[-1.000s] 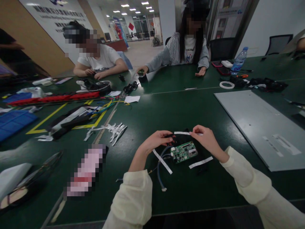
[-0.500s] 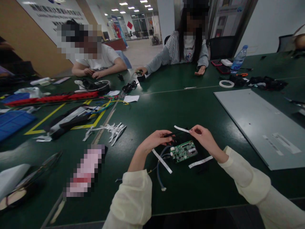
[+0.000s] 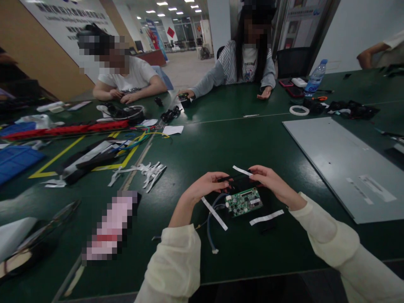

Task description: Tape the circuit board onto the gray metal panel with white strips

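Over the near part of the table, my left hand [image 3: 213, 184] is closed on a thin black strip [image 3: 237, 178] whose exact kind I cannot make out. My right hand [image 3: 268, 180] is closed at the black strip's other side, with a white paper-like strip [image 3: 241, 170] at its fingertips. Just below both hands lies a green circuit board [image 3: 244, 202], with a grey cable [image 3: 209, 235] trailing on its left. One white strip [image 3: 215, 213] rests across the cable, and another white strip [image 3: 267, 217] lies right of the board.
A grey metal panel [image 3: 341, 164] lies at the right. Crumpled white strips [image 3: 151, 173] and a blurred-out pink item [image 3: 110, 227] are at the left. Across the table sit two people, one with a hand [image 3: 186, 94] on a small device. A tape roll [image 3: 299, 110] and bottle [image 3: 315, 78] stand beyond.
My right hand has shifted slightly, its fingers now closer to the black strip, and the white strip at its fingertips has moved a little right. My left hand is nearly still.
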Motion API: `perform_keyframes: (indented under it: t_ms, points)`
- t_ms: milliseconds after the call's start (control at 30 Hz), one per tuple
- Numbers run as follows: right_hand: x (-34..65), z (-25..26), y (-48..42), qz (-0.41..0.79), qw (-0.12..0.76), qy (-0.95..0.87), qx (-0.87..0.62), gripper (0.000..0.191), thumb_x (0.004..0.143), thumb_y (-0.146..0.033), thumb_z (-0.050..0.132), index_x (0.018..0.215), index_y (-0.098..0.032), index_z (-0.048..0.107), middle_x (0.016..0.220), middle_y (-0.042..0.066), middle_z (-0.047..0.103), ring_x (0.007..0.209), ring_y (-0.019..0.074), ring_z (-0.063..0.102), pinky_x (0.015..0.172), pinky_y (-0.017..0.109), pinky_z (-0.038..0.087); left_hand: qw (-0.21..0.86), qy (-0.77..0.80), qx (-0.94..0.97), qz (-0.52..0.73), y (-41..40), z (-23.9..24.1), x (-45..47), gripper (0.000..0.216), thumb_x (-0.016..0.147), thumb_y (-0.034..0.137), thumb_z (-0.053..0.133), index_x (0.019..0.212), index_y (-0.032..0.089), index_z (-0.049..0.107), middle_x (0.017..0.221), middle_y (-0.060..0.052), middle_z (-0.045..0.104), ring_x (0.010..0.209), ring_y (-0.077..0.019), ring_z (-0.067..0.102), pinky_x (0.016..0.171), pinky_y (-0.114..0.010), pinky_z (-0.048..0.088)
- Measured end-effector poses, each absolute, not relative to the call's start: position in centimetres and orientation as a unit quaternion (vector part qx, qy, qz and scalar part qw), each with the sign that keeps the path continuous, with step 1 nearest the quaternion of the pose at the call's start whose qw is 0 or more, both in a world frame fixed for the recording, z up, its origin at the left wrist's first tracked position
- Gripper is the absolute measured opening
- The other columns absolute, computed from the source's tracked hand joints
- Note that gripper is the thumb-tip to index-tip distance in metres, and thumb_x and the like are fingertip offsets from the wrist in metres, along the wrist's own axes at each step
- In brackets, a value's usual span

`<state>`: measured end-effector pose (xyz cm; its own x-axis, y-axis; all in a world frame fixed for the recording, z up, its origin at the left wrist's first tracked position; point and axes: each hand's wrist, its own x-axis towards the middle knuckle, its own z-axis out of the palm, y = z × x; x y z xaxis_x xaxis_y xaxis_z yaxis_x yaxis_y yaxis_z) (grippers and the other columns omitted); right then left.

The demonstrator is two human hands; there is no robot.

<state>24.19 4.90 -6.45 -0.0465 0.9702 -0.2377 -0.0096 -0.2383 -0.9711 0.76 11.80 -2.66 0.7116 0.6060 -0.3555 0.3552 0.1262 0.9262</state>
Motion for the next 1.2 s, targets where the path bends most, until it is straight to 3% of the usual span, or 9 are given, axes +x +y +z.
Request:
perform_keyframes:
  t_ms: [400, 833, 1033, 1200]
  points:
    - [23.6, -7.2, 5.1, 0.539, 0.456, -0.458, -0.540, 0.026, 0.076, -0.035, 0.064, 0.095, -0.017, 0.066, 0.082, 0.000, 0.063, 0.075, 0.0127, 0.058, 0.070, 0.028, 0.043, 0.653, 0.347, 0.667, 0.094, 11.7, -2.9, 0.9, 0.030, 0.081, 0.029, 0.062, 0.109, 0.019, 0.064, 0.100, -0.005, 0.067, 0.084, -0.0156, 0.062, 0.077, -0.029, 0.047]
    - [23.9, -7.2, 5.1, 0.548, 0.434, -0.458, -0.549, 0.034, 0.078, -0.041, 0.064, 0.105, -0.020, 0.066, 0.097, 0.003, 0.065, 0.084, 0.0153, 0.061, 0.074, 0.030, 0.046, 0.645, 0.368, 0.663, 0.095, 11.8, -3.0, 0.8, 0.030, 0.081, 0.030, 0.061, 0.109, 0.019, 0.064, 0.096, -0.005, 0.068, 0.082, -0.0159, 0.063, 0.073, -0.028, 0.048]
    - [24.3, -6.3, 4.6, 0.639, 0.408, -0.420, -0.500, 0.044, 0.080, -0.042, 0.065, 0.118, -0.022, 0.061, 0.110, 0.007, 0.065, 0.097, 0.0182, 0.062, 0.083, 0.034, 0.050, 0.653, 0.376, 0.648, 0.113, 12.2, -3.1, 0.3, 0.032, 0.081, 0.028, 0.063, 0.111, 0.017, 0.063, 0.092, -0.005, 0.069, 0.077, -0.0133, 0.063, 0.068, -0.025, 0.047]
    - [25.6, -5.5, 4.3, 0.678, 0.393, -0.404, -0.472, 0.038, 0.084, -0.044, 0.059, 0.114, -0.022, 0.064, 0.117, 0.008, 0.064, 0.103, 0.0191, 0.062, 0.087, 0.035, 0.052, 0.656, 0.396, 0.622, 0.162, 12.8, -3.2, -0.4, 0.034, 0.078, 0.028, 0.067, 0.110, 0.016, 0.064, 0.091, -0.005, 0.069, 0.074, -0.0126, 0.063, 0.069, -0.026, 0.048]
